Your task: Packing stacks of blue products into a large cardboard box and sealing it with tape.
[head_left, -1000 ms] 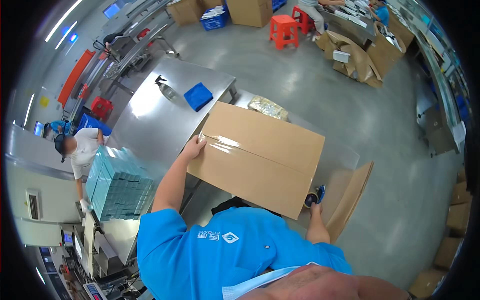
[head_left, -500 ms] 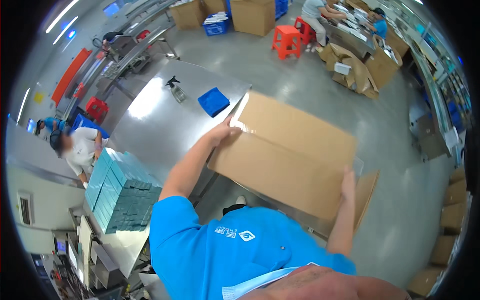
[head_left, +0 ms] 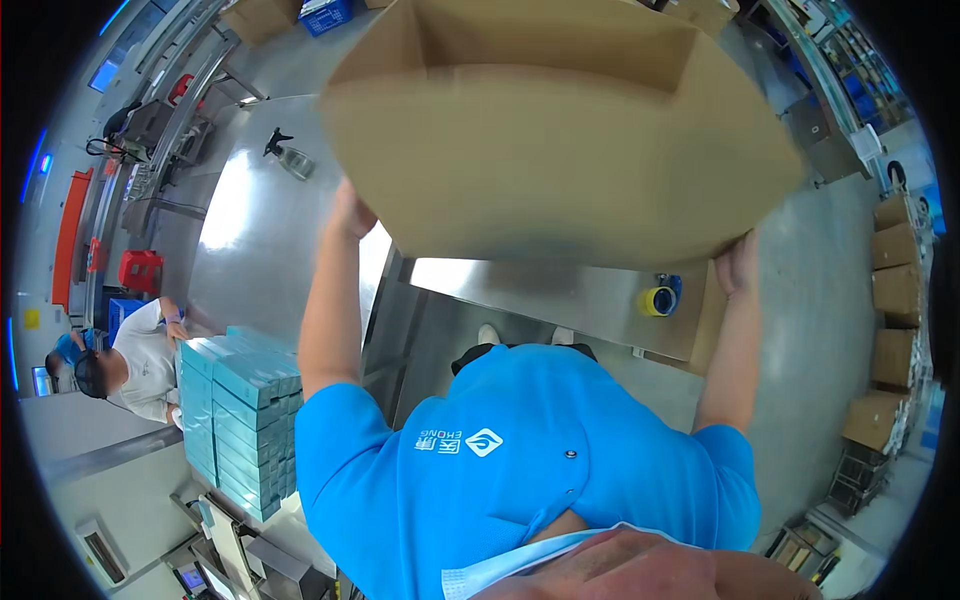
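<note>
A large open cardboard box (head_left: 565,165), slightly blurred, is held up at the wearer's 12 o'clock. Its body lies at 2 o'clock from the left hand (head_left: 352,210), which grips its lower left edge, and at 10 o'clock from the right hand (head_left: 737,265), which grips the lower right edge with its fingers partly hidden. At the right hand's 8 o'clock sits a yellow-and-blue tape dispenser (head_left: 660,298). From the left hand, a spray bottle (head_left: 292,161) is at 10 o'clock on a steel table (head_left: 262,255), stacked teal cartons (head_left: 240,415) at 7, and a white-shirted co-worker (head_left: 143,360) at 8.
</note>
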A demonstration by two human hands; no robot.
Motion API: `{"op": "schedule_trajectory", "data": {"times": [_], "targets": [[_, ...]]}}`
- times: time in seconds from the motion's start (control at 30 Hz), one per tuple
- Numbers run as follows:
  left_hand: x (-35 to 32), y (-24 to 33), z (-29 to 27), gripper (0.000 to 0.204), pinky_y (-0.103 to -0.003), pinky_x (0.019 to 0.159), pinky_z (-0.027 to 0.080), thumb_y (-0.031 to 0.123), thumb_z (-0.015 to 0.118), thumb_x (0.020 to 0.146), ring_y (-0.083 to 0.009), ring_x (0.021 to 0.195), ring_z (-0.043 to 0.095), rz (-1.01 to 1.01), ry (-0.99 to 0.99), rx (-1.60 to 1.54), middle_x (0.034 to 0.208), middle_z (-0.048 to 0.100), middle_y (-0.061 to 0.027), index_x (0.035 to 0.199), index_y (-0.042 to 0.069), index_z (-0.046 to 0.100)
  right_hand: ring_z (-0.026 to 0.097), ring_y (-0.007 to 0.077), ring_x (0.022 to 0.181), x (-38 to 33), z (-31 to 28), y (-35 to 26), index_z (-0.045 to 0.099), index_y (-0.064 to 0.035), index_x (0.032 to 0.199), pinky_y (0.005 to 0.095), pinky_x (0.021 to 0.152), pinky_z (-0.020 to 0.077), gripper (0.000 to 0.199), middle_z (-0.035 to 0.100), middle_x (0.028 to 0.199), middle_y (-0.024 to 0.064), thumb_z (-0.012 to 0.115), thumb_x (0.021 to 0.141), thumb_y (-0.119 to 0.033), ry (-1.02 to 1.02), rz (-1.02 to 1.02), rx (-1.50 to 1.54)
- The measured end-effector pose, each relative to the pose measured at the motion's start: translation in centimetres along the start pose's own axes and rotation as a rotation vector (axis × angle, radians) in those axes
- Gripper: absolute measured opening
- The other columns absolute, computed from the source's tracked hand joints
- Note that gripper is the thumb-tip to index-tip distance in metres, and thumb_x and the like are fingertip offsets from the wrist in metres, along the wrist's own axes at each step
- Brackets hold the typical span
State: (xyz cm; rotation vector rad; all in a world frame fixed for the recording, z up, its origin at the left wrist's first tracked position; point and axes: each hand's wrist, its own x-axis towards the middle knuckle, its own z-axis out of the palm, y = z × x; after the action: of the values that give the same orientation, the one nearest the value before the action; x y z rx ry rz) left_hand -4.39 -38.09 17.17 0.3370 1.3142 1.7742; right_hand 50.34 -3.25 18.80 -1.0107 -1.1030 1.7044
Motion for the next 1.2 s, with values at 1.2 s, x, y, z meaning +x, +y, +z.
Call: {"op": "schedule_trajectory", "data": {"times": [1.2], "targets": [[-15.8, -22.3, 10.1, 0.036, -0.038, 0.091, 0.061, 0.017, 0.060, 0.103, -0.0247, 0.110, 0.072, -0.611, -0.277, 0.133, 0.124, 0.073, -0.0149, 0.135, 0.001, 0.065, 0.047, 0.0371, 0.148, 6.3, 12.6, 14.9, 0.020, 0.0018, 0.167, 0.0445, 0.120, 0.0399, 0.094, 0.039, 0.165, 0.0278, 0.073, 0.100, -0.037, -0.192, -0.033, -0.805]]}}
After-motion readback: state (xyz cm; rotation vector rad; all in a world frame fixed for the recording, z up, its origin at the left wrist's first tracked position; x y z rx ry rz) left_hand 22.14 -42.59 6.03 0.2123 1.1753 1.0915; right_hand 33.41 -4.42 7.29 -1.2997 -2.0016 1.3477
